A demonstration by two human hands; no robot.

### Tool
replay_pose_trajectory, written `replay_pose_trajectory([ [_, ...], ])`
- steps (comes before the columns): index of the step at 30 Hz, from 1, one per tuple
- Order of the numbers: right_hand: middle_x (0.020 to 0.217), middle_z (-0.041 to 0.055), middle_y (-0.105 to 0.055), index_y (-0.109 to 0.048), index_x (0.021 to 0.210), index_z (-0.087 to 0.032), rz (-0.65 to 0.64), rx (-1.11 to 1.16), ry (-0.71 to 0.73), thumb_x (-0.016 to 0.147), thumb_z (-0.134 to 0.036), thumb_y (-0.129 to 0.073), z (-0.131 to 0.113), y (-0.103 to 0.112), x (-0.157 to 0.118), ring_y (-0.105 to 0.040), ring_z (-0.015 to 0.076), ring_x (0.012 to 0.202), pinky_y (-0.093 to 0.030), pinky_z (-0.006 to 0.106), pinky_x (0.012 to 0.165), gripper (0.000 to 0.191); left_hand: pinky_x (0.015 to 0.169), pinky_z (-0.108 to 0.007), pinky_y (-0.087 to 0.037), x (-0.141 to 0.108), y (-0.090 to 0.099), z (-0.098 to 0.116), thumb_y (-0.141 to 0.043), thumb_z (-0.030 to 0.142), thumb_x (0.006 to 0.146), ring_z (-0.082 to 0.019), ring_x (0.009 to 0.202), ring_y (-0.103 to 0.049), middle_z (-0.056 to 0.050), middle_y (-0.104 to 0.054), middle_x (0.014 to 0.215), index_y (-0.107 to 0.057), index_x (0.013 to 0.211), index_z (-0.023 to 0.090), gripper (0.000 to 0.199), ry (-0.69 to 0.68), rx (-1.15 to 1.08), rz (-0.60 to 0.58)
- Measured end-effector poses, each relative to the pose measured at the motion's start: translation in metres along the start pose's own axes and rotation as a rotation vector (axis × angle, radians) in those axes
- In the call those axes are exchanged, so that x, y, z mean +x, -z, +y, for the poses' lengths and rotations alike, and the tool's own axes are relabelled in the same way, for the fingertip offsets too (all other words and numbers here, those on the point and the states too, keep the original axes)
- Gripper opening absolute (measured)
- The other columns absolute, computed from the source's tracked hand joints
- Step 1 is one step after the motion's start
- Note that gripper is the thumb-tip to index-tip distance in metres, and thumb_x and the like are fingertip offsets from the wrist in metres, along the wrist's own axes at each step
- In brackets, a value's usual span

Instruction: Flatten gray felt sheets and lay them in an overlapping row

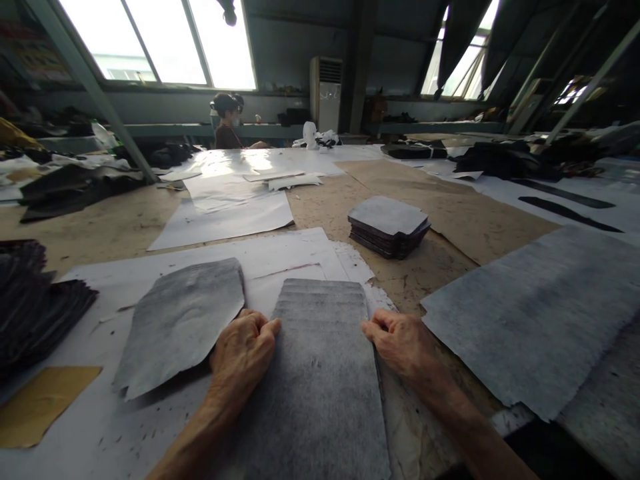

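Note:
A long grey, felt-like sheet [320, 360] lies in front of me, its far end crossed by faint ridges. My left hand [245, 350] is closed at its left edge, thumb pressed near the far corner. On the opposite edge, my right hand [403, 340] pinches the same sheet between thumb and curled fingers. Just left of my left hand, touching its knuckles, is a grey cut piece [183, 323] with rounded corners and a slightly raised edge. What the left hand's hidden fingers touch underneath cannot be seen.
A neat stack of grey pieces [389, 223] stands beyond my right hand. To the right lies a wide grey sheet [545, 313]. Dark stacked pieces [37, 310] and a tan card [47, 403] are at left. White paper [300, 250] covers part of the table. Another person [227, 127] sits far back.

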State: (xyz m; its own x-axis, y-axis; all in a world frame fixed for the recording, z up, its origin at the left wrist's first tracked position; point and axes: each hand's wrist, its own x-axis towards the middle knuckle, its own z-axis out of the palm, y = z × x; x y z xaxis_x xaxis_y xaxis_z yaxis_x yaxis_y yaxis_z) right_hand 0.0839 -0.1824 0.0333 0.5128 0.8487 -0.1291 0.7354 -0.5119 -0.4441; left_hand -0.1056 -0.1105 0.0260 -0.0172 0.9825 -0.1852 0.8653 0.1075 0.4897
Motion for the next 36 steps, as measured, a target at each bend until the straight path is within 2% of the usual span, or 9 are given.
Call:
replay_pose_trajectory([
  [11,0.050,-0.0027,-0.041,-0.037,0.049,-0.018,-0.014,0.017,0.031,0.076,-0.020,-0.048,0.001,0.000,0.002,-0.040,0.0105,0.052,-0.020,0.024,0.050,0.029,0.056,-0.028,-0.032,0.001,0.001,0.001,-0.046,0.037,0.076,-0.019,0.069,-0.055,-0.001,-0.059,0.069,-0.051,0.052,0.021,0.029,-0.001,0.007,0.008],
  [17,0.050,-0.0011,-0.048,-0.042,0.049,-0.019,0.044,-0.093,0.018,0.075,-0.023,-0.050,0.000,-0.003,0.000,-0.042,0.0122,0.049,-0.021,0.025,0.048,0.028,0.059,-0.029,-0.034,-0.001,-0.002,0.001,-0.045,0.036,0.079,-0.019,0.073,-0.056,-0.001,-0.060,0.076,-0.052,0.056,0.021,0.029,-0.022,0.069,0.031],
  [20,0.052,0.0010,-0.054,-0.048,0.052,-0.019,0.090,-0.147,0.052,0.078,-0.025,-0.048,0.002,-0.006,-0.003,-0.047,0.0141,0.051,-0.022,0.026,0.049,0.027,0.061,-0.031,-0.036,-0.004,-0.005,0.001,-0.045,0.037,0.080,-0.021,0.076,-0.057,-0.002,-0.060,0.081,-0.051,0.058,0.021,0.028,-0.053,0.141,0.086],
  [24,0.066,0.0027,-0.061,-0.058,0.071,-0.019,0.241,-0.163,0.114,0.074,-0.026,-0.057,0.005,-0.009,-0.003,-0.055,0.0171,0.062,-0.030,0.026,0.056,0.008,0.063,-0.032,-0.039,-0.009,-0.012,0.001,-0.046,0.033,0.081,-0.022,0.077,-0.058,-0.006,-0.058,0.096,-0.054,0.078,0.019,0.017,-0.118,0.225,0.221],
  [28,0.087,0.0045,-0.064,-0.062,0.086,-0.018,0.322,-0.101,0.250,0.070,-0.024,-0.062,0.004,-0.006,0.011,-0.057,0.0189,0.079,-0.037,0.026,0.067,0.018,0.059,-0.032,-0.040,-0.013,-0.016,0.002,-0.043,0.029,0.084,-0.022,0.077,-0.059,-0.007,-0.056,0.107,-0.052,0.105,0.018,0.025,-0.163,0.229,0.280],
  [31,0.096,0.0047,-0.064,-0.063,0.097,-0.018,0.259,-0.069,0.331,0.070,-0.023,-0.062,-0.003,0.000,0.026,-0.055,0.0198,0.088,-0.038,0.026,0.073,0.028,0.059,-0.032,-0.041,-0.014,-0.017,0.003,-0.042,0.026,0.084,-0.022,0.077,-0.059,-0.004,-0.055,0.112,-0.050,0.112,0.020,0.029,-0.191,0.227,0.288],
  [36,0.095,0.0043,-0.063,-0.063,0.099,-0.018,-0.026,-0.050,0.338,0.062,-0.021,-0.066,-0.009,0.009,0.051,-0.056,0.0188,0.084,-0.038,0.025,0.068,0.037,0.064,-0.033,-0.044,-0.012,-0.018,0.002,-0.044,0.024,0.083,-0.022,0.081,-0.060,-0.006,-0.056,0.110,-0.050,0.111,0.018,0.029,-0.190,0.191,0.256],
])
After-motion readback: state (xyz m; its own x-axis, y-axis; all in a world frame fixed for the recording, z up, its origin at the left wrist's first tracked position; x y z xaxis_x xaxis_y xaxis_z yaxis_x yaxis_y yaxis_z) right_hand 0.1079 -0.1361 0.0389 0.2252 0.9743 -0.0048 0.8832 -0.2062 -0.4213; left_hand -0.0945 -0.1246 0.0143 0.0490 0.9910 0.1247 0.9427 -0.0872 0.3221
